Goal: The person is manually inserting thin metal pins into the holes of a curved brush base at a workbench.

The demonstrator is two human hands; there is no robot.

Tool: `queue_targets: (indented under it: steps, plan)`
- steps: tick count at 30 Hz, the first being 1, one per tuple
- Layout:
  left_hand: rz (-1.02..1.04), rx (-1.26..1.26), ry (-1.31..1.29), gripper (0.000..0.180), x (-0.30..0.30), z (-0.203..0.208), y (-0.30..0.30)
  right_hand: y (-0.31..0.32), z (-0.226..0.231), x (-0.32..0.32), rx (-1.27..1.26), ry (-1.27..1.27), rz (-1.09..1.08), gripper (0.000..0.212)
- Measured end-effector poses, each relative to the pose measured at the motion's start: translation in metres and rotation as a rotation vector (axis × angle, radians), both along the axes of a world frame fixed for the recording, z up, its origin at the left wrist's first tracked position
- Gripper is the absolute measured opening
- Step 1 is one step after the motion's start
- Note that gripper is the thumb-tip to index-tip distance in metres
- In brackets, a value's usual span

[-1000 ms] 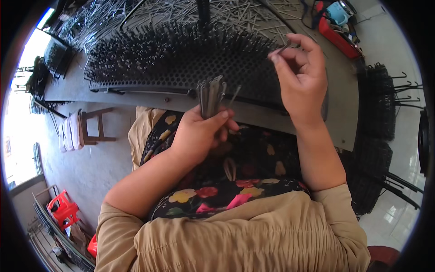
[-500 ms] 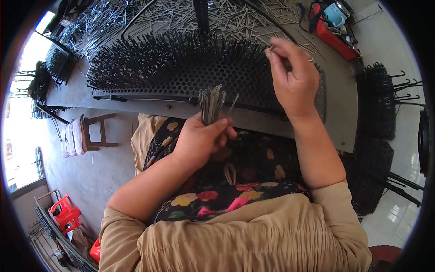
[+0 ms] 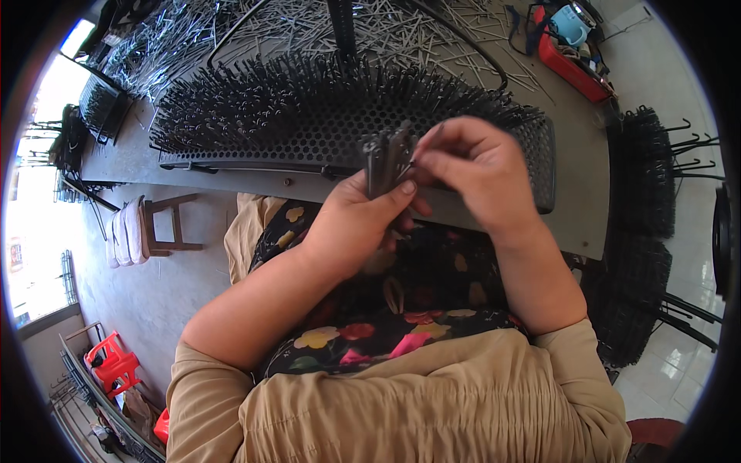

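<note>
My left hand (image 3: 351, 220) is closed round an upright bundle of thin grey metal strips (image 3: 380, 166) with small looped tops, held just in front of the workbench edge. At the bundle's right side, my right hand (image 3: 478, 170) pinches with thumb and fingertips at one thin strip (image 3: 411, 165); its lower part is hidden by the fingers. Behind both hands lies a black perforated plate (image 3: 340, 147). Dense rows of dark upright strips (image 3: 224, 104) with hooked tops fill its left and far parts, while bare holes show nearer me.
Loose metal strips (image 3: 432, 38) lie scattered over the far workbench. A black post (image 3: 341, 31) and curved bars rise behind the plate. A red tray (image 3: 571, 65) with a light-blue container (image 3: 570, 27) is far right. Black bristly racks (image 3: 641, 177) stand right; a wooden stool (image 3: 174, 224) is left.
My right hand has come down from the plate's far right to the bundle. The left hand has shifted slightly right and up with the strips.
</note>
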State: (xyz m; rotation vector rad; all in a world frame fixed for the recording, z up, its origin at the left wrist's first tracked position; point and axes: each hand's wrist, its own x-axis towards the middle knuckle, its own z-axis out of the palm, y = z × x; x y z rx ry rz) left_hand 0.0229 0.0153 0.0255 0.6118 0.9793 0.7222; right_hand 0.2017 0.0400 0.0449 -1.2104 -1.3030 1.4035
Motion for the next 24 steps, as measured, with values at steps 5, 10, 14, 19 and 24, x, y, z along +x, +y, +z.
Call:
queue_targets:
  steps: [5, 10, 14, 19, 24]
  plan:
    - [-0.143, -0.168, 0.047, 0.018, -0.005, -0.017, -0.003, 0.026, -0.007, 0.017, 0.563, -0.335, -0.440, 0.035]
    - [-0.088, -0.112, 0.050, 0.016, -0.004, -0.023, -0.008, 0.040, -0.023, 0.018, 0.894, -0.519, -0.454, 0.037]
    - [-0.035, -0.063, 0.058, 0.015, -0.006, -0.027, -0.008, 0.044, -0.025, 0.019, 0.966, -0.668, -0.431, 0.031]
    - [-0.007, -0.019, 0.119, 0.013, -0.006, -0.027, -0.008, 0.050, -0.014, 0.024, 1.254, -1.089, -0.313, 0.028]
    - [0.053, -0.042, -0.007, 0.012, -0.009, -0.026, -0.011, 0.006, -0.010, 0.001, 0.399, -0.318, -0.214, 0.024]
